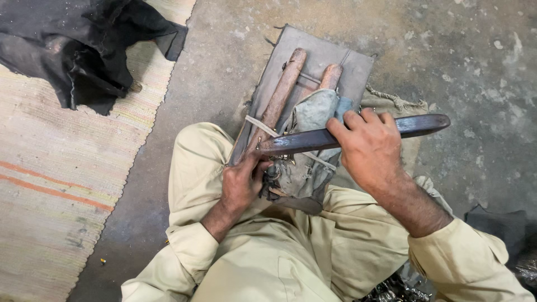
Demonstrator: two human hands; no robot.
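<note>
Two hands work one long dark metal strip [358, 134], lying crosswise over a cloth-wrapped bundle [305, 148] in the person's lap. Right hand [369, 146] fingers curl around its middle; left hand [241, 182] fingers pinch its near end. Two wooden sticks [282, 92] rest on a grey board [358, 70] beyond. Black cloth [78, 45] lies on the striped mat [56, 168], well apart on the floor.
</note>
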